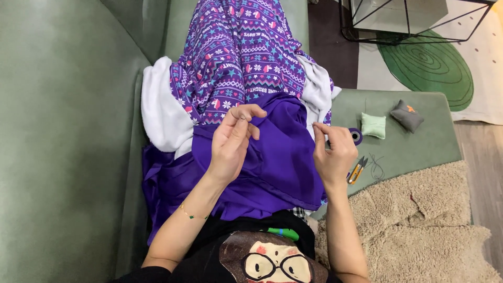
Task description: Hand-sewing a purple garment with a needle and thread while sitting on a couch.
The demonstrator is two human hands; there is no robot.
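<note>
**Hands raised over purple cloth on the sofa**

Green sofa carries the seated person, legs stretched along it. Purple cloth lies across the lap and serves as the landmark. Left hand hovers above the cloth's upper middle, fingers pinched together; what they grip is too small to tell. Right hand sits at the cloth's right edge, fingers pinching a thin needle. Thread snips lie right of the cloth, just beside that hand.
</note>
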